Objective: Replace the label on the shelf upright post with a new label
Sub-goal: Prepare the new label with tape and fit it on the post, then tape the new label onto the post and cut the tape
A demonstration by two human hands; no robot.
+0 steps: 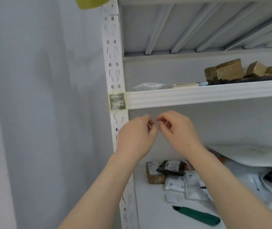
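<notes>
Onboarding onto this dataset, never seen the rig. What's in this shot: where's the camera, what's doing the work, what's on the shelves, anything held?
No machine here: the grip is a person's two bare hands. The single picture comes from a wide-angle camera worn on the person's head, looking forward and down. The left hand and right hand are raised close together in front of a white metal rack. Their fingers are curled and pinch what looks like a thin pale strip; it is too blurred to name. On the upright post, just above the hands, a yellowed label is stuck on. The upper shelf carries cardboard boxes. The lower shelf carries packets and a green tool.
</notes>
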